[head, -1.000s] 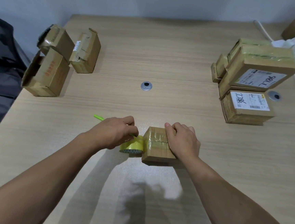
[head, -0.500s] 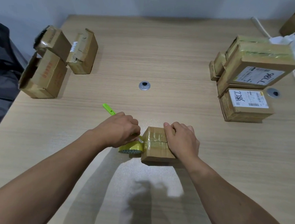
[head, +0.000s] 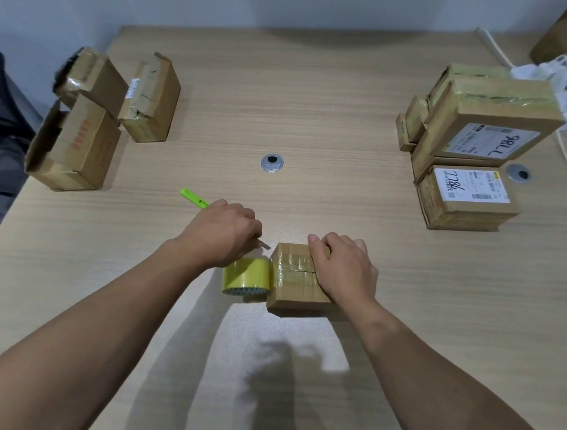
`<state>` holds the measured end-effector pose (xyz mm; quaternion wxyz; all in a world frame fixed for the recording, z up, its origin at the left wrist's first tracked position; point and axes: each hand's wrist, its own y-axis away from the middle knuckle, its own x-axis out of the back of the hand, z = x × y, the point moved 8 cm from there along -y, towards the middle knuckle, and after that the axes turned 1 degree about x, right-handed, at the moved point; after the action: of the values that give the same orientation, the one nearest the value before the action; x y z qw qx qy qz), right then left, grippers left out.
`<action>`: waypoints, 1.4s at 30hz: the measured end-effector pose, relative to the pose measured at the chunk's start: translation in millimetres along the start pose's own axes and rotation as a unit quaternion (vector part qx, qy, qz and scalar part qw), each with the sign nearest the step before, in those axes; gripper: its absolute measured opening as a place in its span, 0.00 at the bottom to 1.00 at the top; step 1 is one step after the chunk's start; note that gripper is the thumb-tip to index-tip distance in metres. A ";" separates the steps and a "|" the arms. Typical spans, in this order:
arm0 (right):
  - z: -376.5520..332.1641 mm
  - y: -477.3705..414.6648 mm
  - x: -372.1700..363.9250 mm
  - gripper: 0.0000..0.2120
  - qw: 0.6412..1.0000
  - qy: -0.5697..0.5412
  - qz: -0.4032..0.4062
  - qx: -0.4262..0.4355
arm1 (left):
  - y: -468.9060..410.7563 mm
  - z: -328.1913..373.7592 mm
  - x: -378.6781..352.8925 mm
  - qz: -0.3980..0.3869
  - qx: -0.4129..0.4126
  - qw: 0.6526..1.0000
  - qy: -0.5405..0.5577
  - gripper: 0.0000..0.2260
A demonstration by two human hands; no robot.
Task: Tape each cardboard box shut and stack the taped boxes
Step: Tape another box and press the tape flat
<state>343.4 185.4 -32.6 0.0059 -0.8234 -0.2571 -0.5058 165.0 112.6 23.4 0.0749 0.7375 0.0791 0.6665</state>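
While the right hand [head: 342, 268] lies on top of the one small box [head: 291, 286] at the near middle of the table [head: 319, 98], fingers curled over its far edge, the left hand [head: 225, 233] is closed around a single green knife [head: 192, 197]. The knife's long axis runs on a slant, handle end far-left and blade tip pointing near-right at the box's far left corner. The flap seam on the box top runs left to right under a band of yellowish tape. One tape roll [head: 246, 276] stands on edge touching the box's left side, its core facing the person. Three boxes [head: 75, 148] cluster at the far left; on the right sits a taped stack [head: 485, 122] — at least four, overlap hiding the exact count. Two metal grommets [head: 272, 163] are set in the tabletop.
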 end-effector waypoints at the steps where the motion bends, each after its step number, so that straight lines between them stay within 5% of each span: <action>1: 0.2 0.0 -0.1 0.23 1.000 0.000 0.000 0.000 | -0.7 -5.6 -2.2 0.001 0.023 1.000 0.017 0.14; 3: -0.1 -0.1 0.1 0.23 1.000 0.002 -0.001 0.000 | 2.5 -23.7 -16.9 0.000 0.099 0.990 0.098 0.12; 8: -1.1 0.2 0.0 0.23 1.000 0.002 0.003 -0.002 | 52.1 -63.9 -98.6 -0.072 0.339 0.900 0.265 0.10; 18: -3.7 1.0 1.4 0.22 1.000 0.012 0.006 -0.001 | 101.3 -27.8 -157.1 -0.110 0.418 0.844 0.319 0.09; 21: -3.8 2.0 2.0 0.21 1.000 0.007 0.005 0.000 | 97.2 -49.3 -131.8 -0.030 0.460 0.812 0.359 0.07; 24: -4.2 2.0 2.1 0.20 1.000 0.004 0.004 0.000 | 72.8 -63.5 -75.1 0.117 0.366 0.829 0.406 0.07; 27: -4.0 1.6 1.8 0.20 1.000 0.004 0.005 0.001 | 35.2 -32.5 -45.8 -0.013 0.195 0.858 0.474 0.19; 29: -3.9 1.3 1.1 0.21 1.000 0.006 0.005 0.000 | 21.9 -8.9 -48.0 -0.136 0.146 0.856 0.476 0.15; 32: -2.7 1.1 0.9 0.22 1.000 0.004 0.006 -0.002 | 12.7 6.0 -64.5 -0.223 0.143 0.830 0.491 0.10; 42: -4.9 1.1 -3.3 0.22 1.000 0.019 -0.003 -0.003 | 19.8 7.5 -71.9 -0.172 0.158 0.817 0.527 0.07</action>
<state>338.6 181.7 -32.7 0.0069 -0.8131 -0.2580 -0.5219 165.7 77.6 -42.9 0.0176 0.2494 0.3362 0.9080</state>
